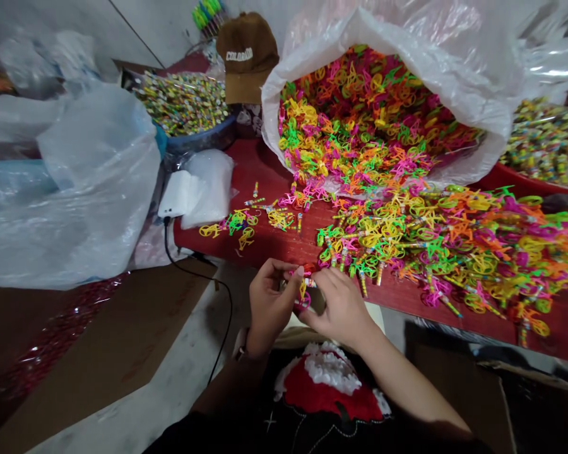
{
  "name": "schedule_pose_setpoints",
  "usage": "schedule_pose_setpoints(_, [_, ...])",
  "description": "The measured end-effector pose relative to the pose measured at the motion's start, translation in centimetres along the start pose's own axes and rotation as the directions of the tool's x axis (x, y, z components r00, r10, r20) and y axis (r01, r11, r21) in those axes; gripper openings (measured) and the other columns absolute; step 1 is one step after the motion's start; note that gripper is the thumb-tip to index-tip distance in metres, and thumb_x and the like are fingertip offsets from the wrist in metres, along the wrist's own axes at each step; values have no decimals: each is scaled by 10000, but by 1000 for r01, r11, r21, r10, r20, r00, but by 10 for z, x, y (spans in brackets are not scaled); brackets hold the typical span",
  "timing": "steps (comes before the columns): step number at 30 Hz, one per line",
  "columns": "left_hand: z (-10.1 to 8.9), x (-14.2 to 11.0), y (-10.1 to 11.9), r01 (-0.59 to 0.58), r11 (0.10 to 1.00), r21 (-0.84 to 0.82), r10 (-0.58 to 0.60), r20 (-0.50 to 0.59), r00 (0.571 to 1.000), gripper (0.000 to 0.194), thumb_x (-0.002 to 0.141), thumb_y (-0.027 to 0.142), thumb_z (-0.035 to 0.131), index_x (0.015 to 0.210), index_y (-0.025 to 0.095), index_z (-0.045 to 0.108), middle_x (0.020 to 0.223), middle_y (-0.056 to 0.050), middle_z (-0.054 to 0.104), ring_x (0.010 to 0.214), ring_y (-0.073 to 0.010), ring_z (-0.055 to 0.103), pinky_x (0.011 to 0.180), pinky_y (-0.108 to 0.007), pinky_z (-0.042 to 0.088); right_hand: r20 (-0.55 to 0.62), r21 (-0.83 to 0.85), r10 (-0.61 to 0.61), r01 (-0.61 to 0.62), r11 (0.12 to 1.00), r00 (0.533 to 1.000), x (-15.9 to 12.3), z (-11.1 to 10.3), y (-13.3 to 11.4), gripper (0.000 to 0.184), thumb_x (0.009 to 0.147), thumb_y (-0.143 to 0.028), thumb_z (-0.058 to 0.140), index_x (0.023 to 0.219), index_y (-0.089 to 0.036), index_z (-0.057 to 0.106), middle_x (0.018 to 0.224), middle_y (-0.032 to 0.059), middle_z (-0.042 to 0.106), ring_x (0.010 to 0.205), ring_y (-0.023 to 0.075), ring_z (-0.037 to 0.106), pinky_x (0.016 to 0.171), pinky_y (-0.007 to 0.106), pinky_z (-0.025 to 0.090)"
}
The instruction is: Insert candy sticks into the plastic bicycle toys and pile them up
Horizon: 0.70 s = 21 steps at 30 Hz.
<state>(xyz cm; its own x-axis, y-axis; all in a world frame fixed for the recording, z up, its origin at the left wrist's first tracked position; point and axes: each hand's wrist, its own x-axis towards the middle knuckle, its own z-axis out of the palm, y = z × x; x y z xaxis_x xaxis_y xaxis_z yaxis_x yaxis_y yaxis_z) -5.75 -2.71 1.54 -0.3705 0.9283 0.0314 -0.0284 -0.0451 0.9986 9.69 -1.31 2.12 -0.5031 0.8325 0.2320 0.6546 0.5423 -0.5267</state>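
Note:
Over the table's front edge, both my hands meet at small pink and yellow plastic toys (305, 297). My left hand (271, 306) is closed, thumb and fingers pinching the pieces. From the other side my right hand (343, 306) is also closed around them, with a short tube with a white end (309, 283) at its fingertips. Fingers cover much of what is held, so the exact number of pieces is hidden. Just right of my hands lies a heap of bright bicycle-shaped plastic toys (378, 233), many joined to thin tubes of coloured beads or candy.
A large white sack (495, 135) lies open behind, spilling similar toys onto the red table (246, 154). Left are loose pieces (236, 221), a white power bank (177, 192) with a black cable (230, 296), a blue tub (201, 140) of tubes, a brown cap (248, 53) and plastic bags (99, 151).

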Motion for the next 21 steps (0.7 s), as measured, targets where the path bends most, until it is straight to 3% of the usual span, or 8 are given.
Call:
schedule_pose_setpoints(3, [0, -3, 1, 3, 1000, -3, -3, -29, 1000, 239, 862, 361, 846, 874, 157, 723, 756, -1, 649, 682, -112, 587, 634, -195, 478, -31, 64, -32, 34, 997, 999, -2, 0, 0, 403, 841, -523, 720, 1032, -177, 640, 937, 113, 692, 894, 305, 621, 780, 440, 511])
schedule_pose_setpoints(10, [-2, -5, 2, 10, 999, -39, -11, -23, 1000, 244, 848, 357, 864, 858, 156, 728, 713, 7, 644, 642, -104, 588, 615, -194, 488, -40, 184, -62, 68, 981, 997, -5, 1, 3, 369, 1062, -540, 519, 1026, -187, 620, 897, 90, 692, 870, 258, 649, 749, 384, 519])
schedule_pose_setpoints(15, [-3, -7, 2, 31, 999, -33, -31, -10, 999, 255, 840, 365, 867, 839, 152, 729, 690, 10, 642, 607, -96, 575, 582, -190, 478, -9, 71, -137, 138, 988, 990, -8, 0, 9, 405, 1090, -563, 480, 1018, -187, 612, 902, 105, 742, 858, 258, 698, 749, 378, 543])
schedule_pose_setpoints(21, [-2, -6, 1, 53, 999, -2, -53, -6, 999, 241, 830, 336, 858, 790, 143, 718, 653, 12, 640, 584, -92, 553, 551, -183, 448, 21, -126, -187, 188, 974, 982, -8, 7, 13, 446, 1084, -586, 492, 940, -180, 605, 765, 90, 730, 728, 247, 715, 667, 346, 526])
